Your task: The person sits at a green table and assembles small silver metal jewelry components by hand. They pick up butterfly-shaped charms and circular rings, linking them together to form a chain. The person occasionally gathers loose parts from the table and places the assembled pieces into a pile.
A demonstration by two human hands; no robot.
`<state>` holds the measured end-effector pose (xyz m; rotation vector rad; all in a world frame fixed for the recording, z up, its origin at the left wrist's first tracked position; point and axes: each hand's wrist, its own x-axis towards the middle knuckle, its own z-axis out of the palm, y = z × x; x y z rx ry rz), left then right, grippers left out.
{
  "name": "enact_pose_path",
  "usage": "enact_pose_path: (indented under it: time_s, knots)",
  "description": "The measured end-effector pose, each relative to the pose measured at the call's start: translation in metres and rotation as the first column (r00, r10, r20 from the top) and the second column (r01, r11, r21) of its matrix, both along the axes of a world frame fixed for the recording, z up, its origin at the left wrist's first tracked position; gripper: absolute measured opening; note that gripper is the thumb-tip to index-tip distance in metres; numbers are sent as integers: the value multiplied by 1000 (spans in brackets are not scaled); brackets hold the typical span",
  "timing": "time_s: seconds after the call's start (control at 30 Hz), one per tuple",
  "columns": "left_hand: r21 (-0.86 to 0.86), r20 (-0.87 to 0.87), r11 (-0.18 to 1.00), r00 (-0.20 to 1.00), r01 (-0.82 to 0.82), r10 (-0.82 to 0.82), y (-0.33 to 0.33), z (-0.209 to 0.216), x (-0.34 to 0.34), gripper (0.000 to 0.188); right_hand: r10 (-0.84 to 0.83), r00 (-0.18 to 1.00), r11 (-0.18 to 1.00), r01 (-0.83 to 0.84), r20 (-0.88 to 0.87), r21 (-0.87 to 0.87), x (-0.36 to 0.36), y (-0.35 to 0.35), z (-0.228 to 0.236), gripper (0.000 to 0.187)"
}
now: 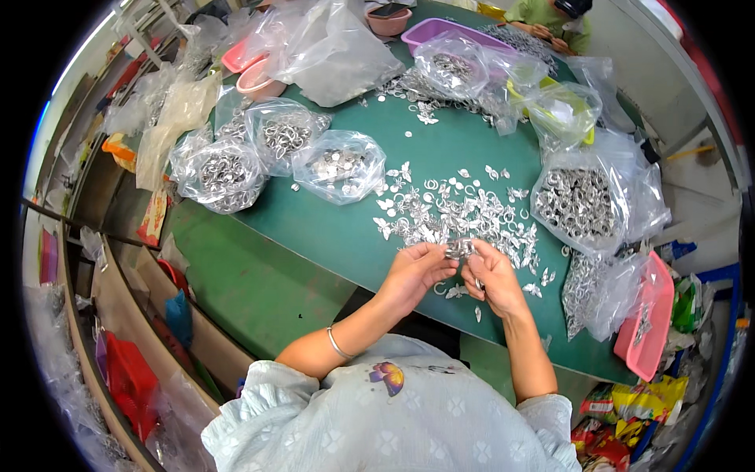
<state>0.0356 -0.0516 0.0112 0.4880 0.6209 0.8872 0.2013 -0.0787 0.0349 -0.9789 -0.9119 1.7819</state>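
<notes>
Over the near edge of the green table (330, 232), my left hand (417, 274) and my right hand (495, 277) meet at a small shiny silver metal piece (458, 249). Both hands are closed, pinching it between thumbs and fingers; its exact shape is too small to make out. A silver loop (479, 284) shows at the curled fingers of my right hand, worn or held, I cannot tell. Just beyond lies a loose spread of silver metal parts (456, 212), some leaf- or wing-shaped, some open rings. A silver bangle (338, 344) circles my left wrist.
Clear plastic bags of metal parts stand left (224, 177) and right (582, 200). A pink tray (659, 307) sits at the right edge. Farther back are a purple basin (425, 33), a yellow-green basket (590, 130) and another person (578, 35). Shelving (118, 303) runs along the left.
</notes>
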Motion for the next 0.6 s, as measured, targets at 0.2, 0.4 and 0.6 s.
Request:
enact_pose_path:
  time_s: [0.2,0.4,0.6]
  knots:
    - [337,-435,924,900,179,-16,1,-2,-12,11,-73,986,985,48,150,165,-12,-19,-4,37]
    - [31,-215,885,867,465,-449,23,-16,-20,12,-251,915,967,253,315,35,-30,-29,-11,26]
    - [-388,519,694,766,607,-380,26,-35,-21,16,-459,877,873,475,145,-108,-53,-27,-14,16]
